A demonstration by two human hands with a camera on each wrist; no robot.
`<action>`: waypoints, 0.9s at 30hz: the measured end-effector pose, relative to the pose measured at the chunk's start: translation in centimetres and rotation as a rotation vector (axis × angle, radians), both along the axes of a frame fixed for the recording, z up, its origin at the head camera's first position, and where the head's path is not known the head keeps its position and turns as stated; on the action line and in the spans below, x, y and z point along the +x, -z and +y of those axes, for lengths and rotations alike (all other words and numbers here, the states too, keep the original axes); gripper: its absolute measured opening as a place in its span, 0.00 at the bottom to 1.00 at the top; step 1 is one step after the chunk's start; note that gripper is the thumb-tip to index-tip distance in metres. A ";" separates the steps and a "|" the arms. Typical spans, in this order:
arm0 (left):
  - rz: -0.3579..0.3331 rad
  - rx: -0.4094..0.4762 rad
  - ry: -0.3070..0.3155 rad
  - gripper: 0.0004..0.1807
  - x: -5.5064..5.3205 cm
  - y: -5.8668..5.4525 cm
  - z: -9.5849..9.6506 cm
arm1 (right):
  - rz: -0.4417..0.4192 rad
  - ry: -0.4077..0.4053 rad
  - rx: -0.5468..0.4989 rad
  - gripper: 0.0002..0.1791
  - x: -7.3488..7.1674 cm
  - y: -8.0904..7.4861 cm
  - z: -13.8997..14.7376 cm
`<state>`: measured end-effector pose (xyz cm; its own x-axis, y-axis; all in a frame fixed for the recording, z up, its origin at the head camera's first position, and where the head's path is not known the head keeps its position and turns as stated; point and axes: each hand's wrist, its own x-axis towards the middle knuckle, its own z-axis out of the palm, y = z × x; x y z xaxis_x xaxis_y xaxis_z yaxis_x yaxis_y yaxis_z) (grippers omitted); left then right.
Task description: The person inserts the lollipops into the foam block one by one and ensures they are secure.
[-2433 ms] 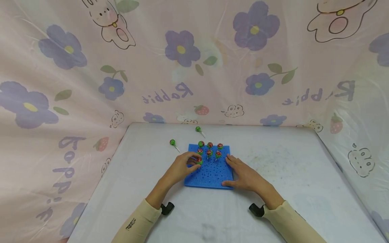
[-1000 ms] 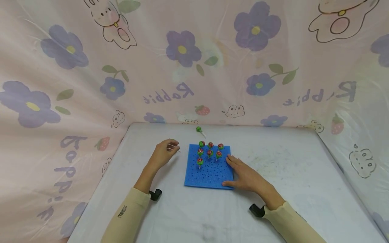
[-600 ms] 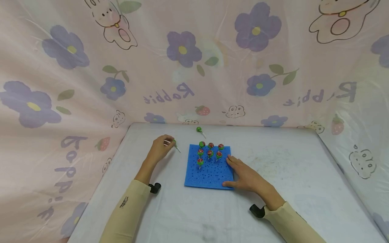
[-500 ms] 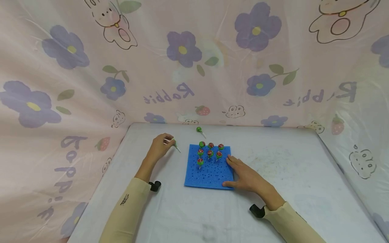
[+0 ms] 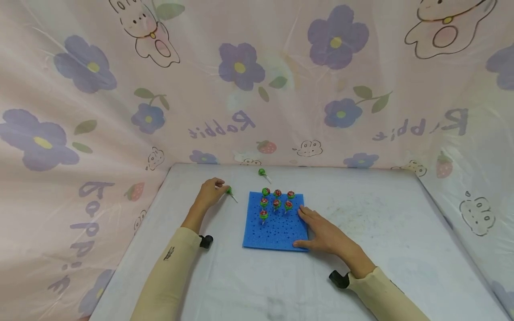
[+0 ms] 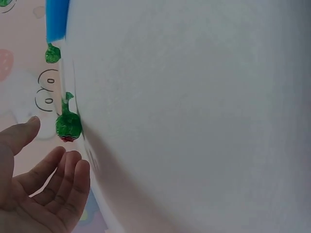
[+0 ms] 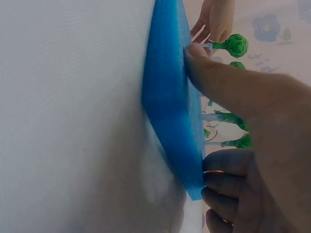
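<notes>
My left hand (image 5: 209, 194) is beside a green-wrapped lollipop (image 5: 229, 190) lying on the table left of the blue foam board (image 5: 277, 240). In the left wrist view, the thumb and loosely bent fingers stand apart around the near end of that lollipop's head (image 6: 68, 127), with a gap showing. Several red-and-green lollipops (image 5: 276, 203) stand upright by their sticks in the board's back and left part. My right hand (image 5: 323, 229) rests on the board's right edge, thumb toward the near corner. Its thumb (image 7: 218, 82) presses the foam's top in the right wrist view.
Behind the board another lollipop (image 5: 262, 172) lies on the white table (image 5: 373, 249). Small holes dot the foam's front part. A printed curtain (image 5: 289, 120) closes off the back and sides. A black wrist mount (image 5: 339, 279) sticks out at each sleeve.
My left hand has left a lollipop standing in the board and moved left to the one lying there. Its fingers now sit slightly back from that lollipop. The right hand has stayed put.
</notes>
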<state>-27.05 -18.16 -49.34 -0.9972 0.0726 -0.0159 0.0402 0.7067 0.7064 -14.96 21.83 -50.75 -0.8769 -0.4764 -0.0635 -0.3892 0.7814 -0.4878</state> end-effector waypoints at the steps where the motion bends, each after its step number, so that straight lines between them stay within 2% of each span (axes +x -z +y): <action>1: -0.012 -0.006 -0.010 0.26 0.0 0.2 0.0 | 0.001 -0.001 0.001 0.63 0.0 0.0 0.0; 9: -0.055 -0.014 -0.047 0.25 -0.2 0.7 0.2 | 0.010 0.005 0.012 0.63 0.3 -0.1 -0.1; 16: -0.045 -0.035 -0.025 0.22 -0.5 1.0 0.1 | 0.010 0.013 0.016 0.63 0.3 -0.2 -0.1; 27: -0.037 -0.042 -0.025 0.18 -0.7 1.0 0.2 | 0.017 0.013 0.026 0.63 0.2 -0.2 0.0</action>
<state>-27.72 -17.93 -50.34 -0.9974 0.0463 -0.0556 -0.0036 0.7362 0.6768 -14.76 21.83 -50.54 -0.8840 -0.4634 -0.0610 -0.3868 0.7986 -0.4611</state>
